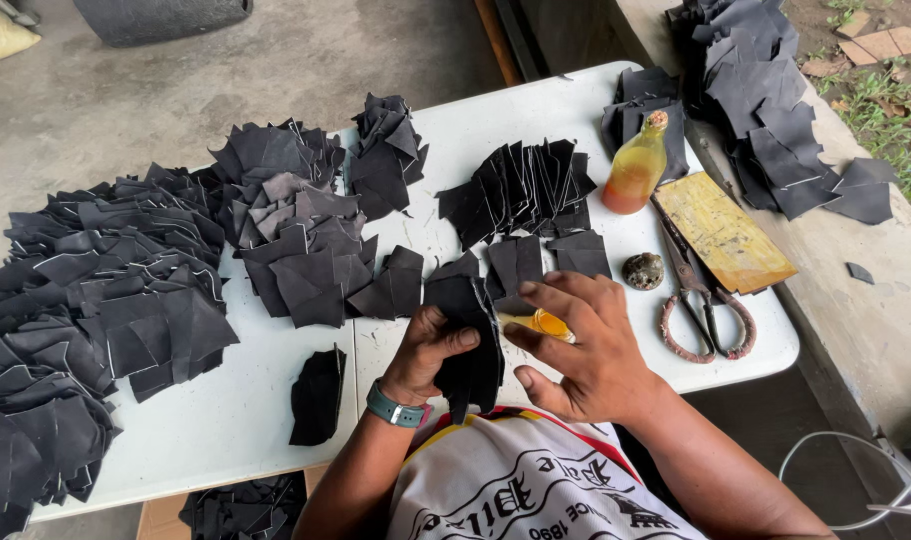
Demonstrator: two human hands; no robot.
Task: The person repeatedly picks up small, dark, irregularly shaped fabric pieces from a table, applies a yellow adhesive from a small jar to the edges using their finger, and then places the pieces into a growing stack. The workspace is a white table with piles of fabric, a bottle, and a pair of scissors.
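- Left hand (pixel 428 352): grip closed on a black leather piece (pixel 473 340), thumb across its front, held upright just above the white surface (pixel 226 420).
- Right hand (pixel 586 345): fingers pinch a small yellow-orange applicator (pixel 541 323); its tip touches the piece's right edge.
- Piece: matte, flat, irregularly cut, pale along the edges.
- Near: fanned stacks of similar cuts (pixel 106 300), amber bottle (pixel 636 165), rusty scissors (pixel 701 300).
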